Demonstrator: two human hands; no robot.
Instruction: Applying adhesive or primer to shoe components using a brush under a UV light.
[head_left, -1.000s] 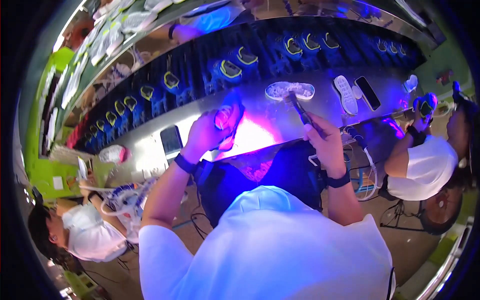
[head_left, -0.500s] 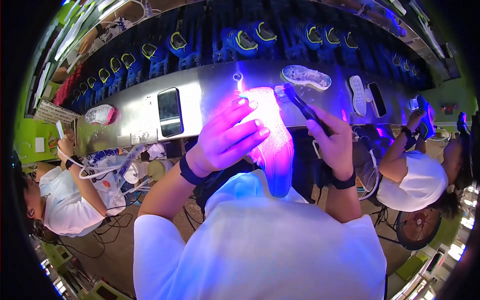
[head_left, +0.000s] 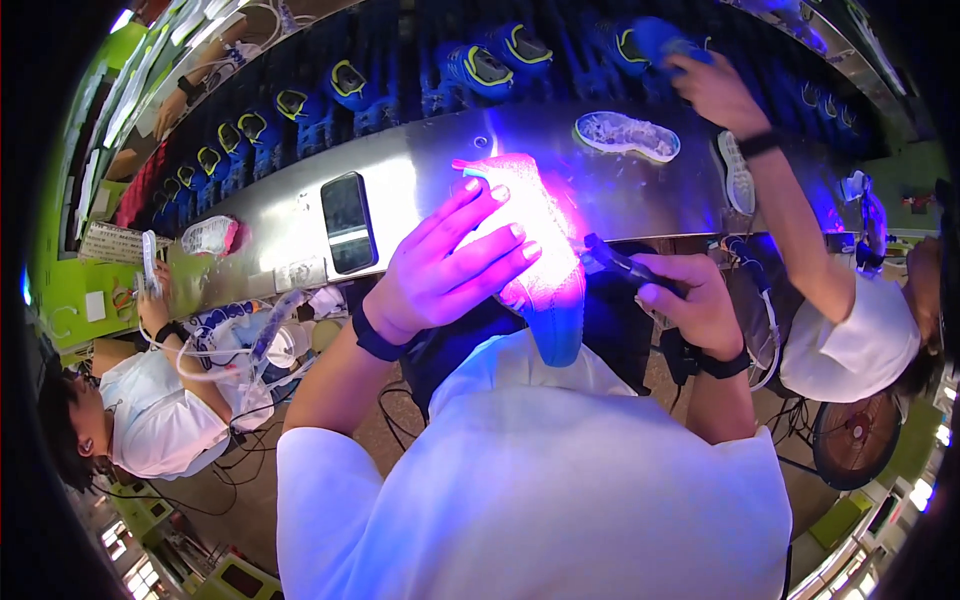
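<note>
My left hand (head_left: 440,265) grips a shoe (head_left: 556,325) from its left side, fingers laid over its upper part. Bright violet-pink light washes out the shoe's middle, while its toe, bluish in this light, points toward my chest. In my right hand (head_left: 700,305) is a dark-handled brush (head_left: 615,264). Its bristles are at the shoe's right side, near the toe half; I cannot tell whether they touch it. The thumb and fingers of that hand close round the handle. A black band sits on each of my wrists.
Beyond the shoe runs a metal bench (head_left: 290,215) with a phone (head_left: 349,222), a white shoe sole (head_left: 628,136) and another sole (head_left: 737,172). Blue shoes (head_left: 488,70) line the dark rollers behind. A co-worker's arm (head_left: 790,190) reaches across at right; another co-worker (head_left: 165,415) sits at left.
The brush has come down the shoe's right side toward the toe, with my right hand lower. My left hand keeps its hold. The right co-worker's arm now stretches to the blue shoes on the rollers.
</note>
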